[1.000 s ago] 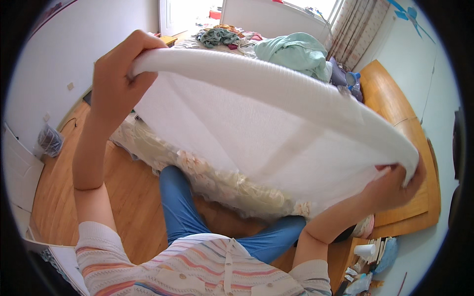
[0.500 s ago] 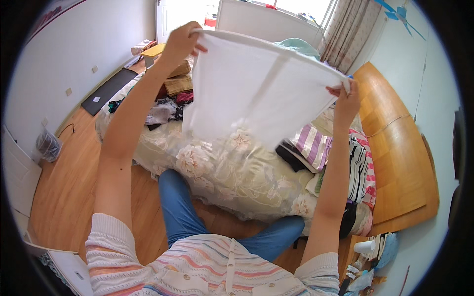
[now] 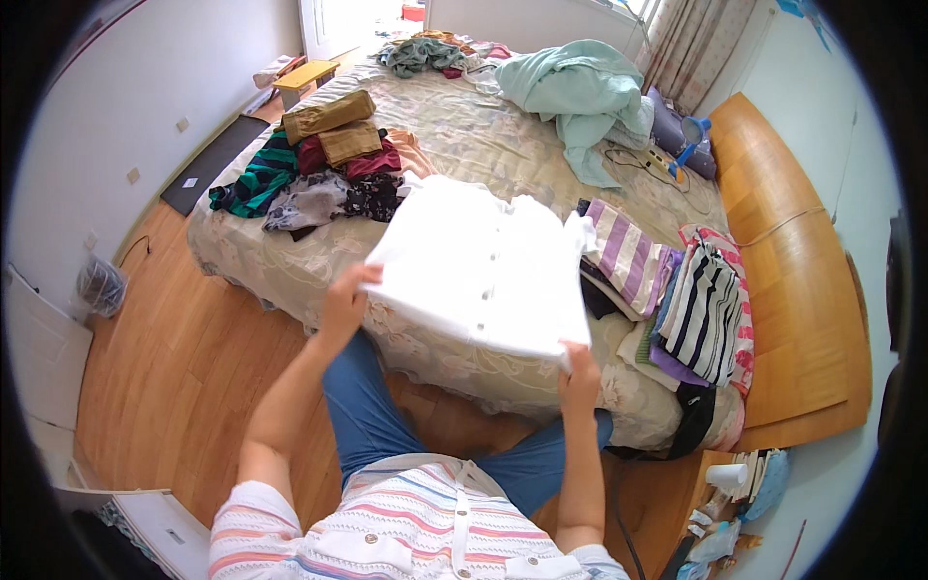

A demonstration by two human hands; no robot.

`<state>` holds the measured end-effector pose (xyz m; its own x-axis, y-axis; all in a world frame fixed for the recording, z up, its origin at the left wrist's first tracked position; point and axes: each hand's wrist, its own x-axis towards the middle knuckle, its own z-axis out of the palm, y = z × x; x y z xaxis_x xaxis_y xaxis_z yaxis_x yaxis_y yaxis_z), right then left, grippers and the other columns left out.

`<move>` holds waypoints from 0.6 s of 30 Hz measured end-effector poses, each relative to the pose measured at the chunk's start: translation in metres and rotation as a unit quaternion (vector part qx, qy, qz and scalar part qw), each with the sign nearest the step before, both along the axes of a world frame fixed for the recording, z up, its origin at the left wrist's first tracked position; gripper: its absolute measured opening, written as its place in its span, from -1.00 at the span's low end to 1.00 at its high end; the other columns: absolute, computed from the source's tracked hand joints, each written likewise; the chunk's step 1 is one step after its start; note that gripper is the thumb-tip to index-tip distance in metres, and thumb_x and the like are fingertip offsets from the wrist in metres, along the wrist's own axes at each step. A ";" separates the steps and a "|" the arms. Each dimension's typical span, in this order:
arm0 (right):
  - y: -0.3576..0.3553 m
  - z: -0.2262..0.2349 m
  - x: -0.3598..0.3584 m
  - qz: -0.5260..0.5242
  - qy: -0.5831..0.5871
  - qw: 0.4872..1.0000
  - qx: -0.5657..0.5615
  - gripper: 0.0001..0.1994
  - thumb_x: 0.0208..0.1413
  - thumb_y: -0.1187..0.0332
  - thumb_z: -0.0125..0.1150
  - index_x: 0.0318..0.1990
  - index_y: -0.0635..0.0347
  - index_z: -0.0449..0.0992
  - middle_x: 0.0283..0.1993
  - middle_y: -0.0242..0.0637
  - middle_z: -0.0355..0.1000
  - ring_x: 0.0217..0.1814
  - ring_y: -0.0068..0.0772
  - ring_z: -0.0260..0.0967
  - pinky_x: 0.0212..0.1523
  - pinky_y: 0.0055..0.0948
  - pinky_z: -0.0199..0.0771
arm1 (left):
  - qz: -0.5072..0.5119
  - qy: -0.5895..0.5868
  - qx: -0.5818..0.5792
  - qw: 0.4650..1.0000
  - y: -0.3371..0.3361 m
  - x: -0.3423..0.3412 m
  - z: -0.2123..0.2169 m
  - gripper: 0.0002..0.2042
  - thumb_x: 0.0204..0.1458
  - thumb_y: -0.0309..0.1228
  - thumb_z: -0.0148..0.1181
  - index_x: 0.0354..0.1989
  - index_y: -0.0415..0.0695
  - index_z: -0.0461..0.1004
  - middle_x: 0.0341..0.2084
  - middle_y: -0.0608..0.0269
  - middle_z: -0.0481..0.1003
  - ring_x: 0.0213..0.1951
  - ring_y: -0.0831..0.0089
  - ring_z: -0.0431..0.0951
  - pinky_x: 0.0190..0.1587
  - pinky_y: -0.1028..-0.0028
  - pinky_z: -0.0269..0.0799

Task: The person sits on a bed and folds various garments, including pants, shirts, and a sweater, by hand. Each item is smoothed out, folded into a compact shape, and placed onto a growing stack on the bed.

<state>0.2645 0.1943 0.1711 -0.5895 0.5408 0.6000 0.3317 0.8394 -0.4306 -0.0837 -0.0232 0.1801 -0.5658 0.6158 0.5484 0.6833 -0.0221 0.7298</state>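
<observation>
A white buttoned garment (image 3: 464,256), perhaps a shirt or cardigan, is spread between my two hands over the near edge of the bed. My left hand (image 3: 346,304) is closed on its near left corner. At the near right corner, my right hand (image 3: 580,377) pinches the cloth. Dark buttons run down the middle, and the far part lies on the floral bedspread (image 3: 454,126). Right of the garment sit folded clothes, among them a purple-and-white striped piece (image 3: 623,256) and a black-and-white striped one (image 3: 701,314).
To the left lies a heap of clothes with brown folded trousers (image 3: 338,121) and a green-and-navy piece (image 3: 266,179). A mint-green blanket (image 3: 575,87) is bunched farther back. The wooden headboard (image 3: 802,290) borders the right. A small cabinet with a white cup (image 3: 727,476) stands at lower right.
Both hands have come down and toward me from a raised position. The white garment, earlier held up and hanging, now lies spread low across the bed's near edge.
</observation>
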 end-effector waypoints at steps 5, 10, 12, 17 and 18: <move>-0.035 -0.063 0.033 0.002 -0.068 0.995 -0.071 -0.64 -0.12 0.73 0.05 -0.12 0.21 0.47 -0.10 -0.08 0.48 -0.04 0.04 0.43 -0.03 -0.17 0.43 | -0.001 0.007 -0.060 0.998 -0.026 0.037 -0.077 -0.82 -0.11 -0.76 0.02 -0.38 -0.22 0.46 -0.18 0.05 0.56 -0.10 0.06 0.53 -0.06 0.31 0.45; -0.048 -0.075 0.050 -0.010 -0.061 0.995 -0.081 -0.66 -0.13 0.74 0.07 -0.16 0.21 0.47 -0.13 -0.12 0.48 -0.06 0.01 0.43 -0.03 -0.17 0.44 | 0.013 0.055 -0.097 0.994 -0.047 0.050 -0.084 -0.84 -0.13 -0.76 0.07 -0.43 -0.21 0.45 -0.24 0.08 0.57 -0.16 0.08 0.53 -0.10 0.28 0.46; -0.051 -0.076 0.058 -0.016 -0.070 0.995 -0.076 -0.69 -0.12 0.71 0.08 -0.18 0.21 0.47 -0.18 -0.12 0.47 -0.11 0.01 0.42 -0.08 -0.16 0.43 | 0.010 0.060 -0.103 0.993 -0.056 0.052 -0.077 -0.84 -0.14 -0.76 0.07 -0.43 -0.21 0.45 -0.29 0.09 0.57 -0.19 0.09 0.54 -0.13 0.28 0.47; -0.072 -0.076 0.075 0.013 -0.118 0.987 -0.108 -0.80 -0.14 0.60 0.16 -0.29 0.20 0.47 -0.30 -0.12 0.43 -0.25 0.03 0.36 -0.22 -0.15 0.36 | 0.005 0.060 -0.209 0.976 -0.086 0.057 -0.084 -0.89 -0.13 -0.68 0.13 -0.45 -0.18 0.46 -0.38 0.13 0.56 -0.26 0.11 0.54 -0.22 0.27 0.47; -0.074 -0.084 0.076 0.013 -0.144 0.983 -0.116 -0.80 -0.14 0.59 0.16 -0.29 0.20 0.48 -0.30 -0.11 0.43 -0.24 0.02 0.37 -0.21 -0.15 0.37 | 0.003 0.053 -0.240 0.969 -0.088 0.057 -0.090 -0.90 -0.12 -0.66 0.15 -0.45 -0.18 0.46 -0.39 0.13 0.56 -0.27 0.11 0.54 -0.24 0.27 0.47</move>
<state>0.3402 0.1199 0.0875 -0.7316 0.6265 0.2688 0.4476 0.7388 -0.5038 -0.0268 -0.1113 0.0898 -0.5266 0.8107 0.2557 0.7544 0.3070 0.5803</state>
